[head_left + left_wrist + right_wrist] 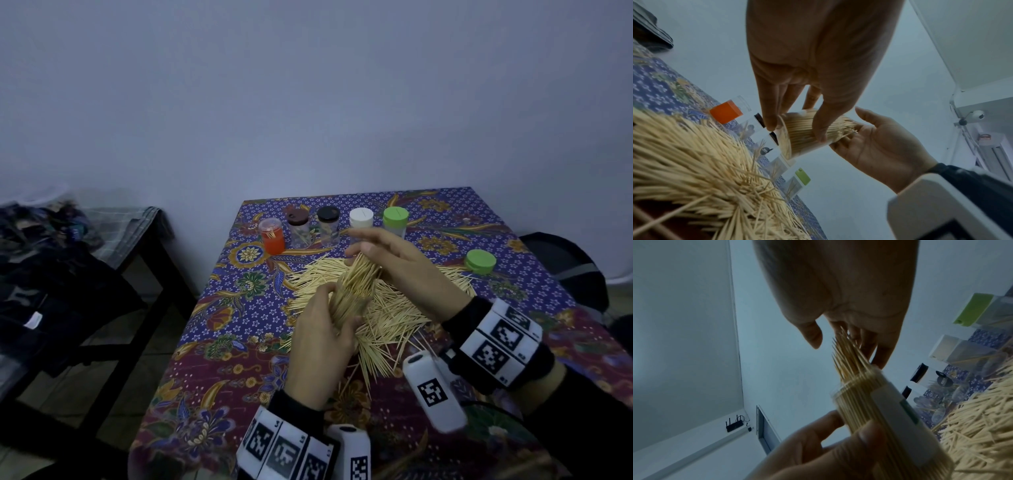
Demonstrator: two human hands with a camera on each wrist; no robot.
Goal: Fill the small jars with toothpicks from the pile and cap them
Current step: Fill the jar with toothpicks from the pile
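Left hand: my left hand (pixel 323 337) is wrapped around the clear jar (pixel 797 138), tilting it above the pile so strays drop back onto it.
Right hand: my right hand (pixel 399 265) has fingers nearly straight against the jutting tips, gripping nothing, probably to press them level.
Toothpicks in jar: the bundle (pixel 356 286) is packed tight and pokes past the mouth; I judge it too proud to cap yet.
Pile: the pile (pixel 387 308) lies on the counter (pixel 222 342) directly beneath both hands.
Cap: a loose green cap (pixel 480 261) waits right of the pile, likely for this jar.
Other jars: five capped jars (pixel 330 226) stand in a row behind the pile.
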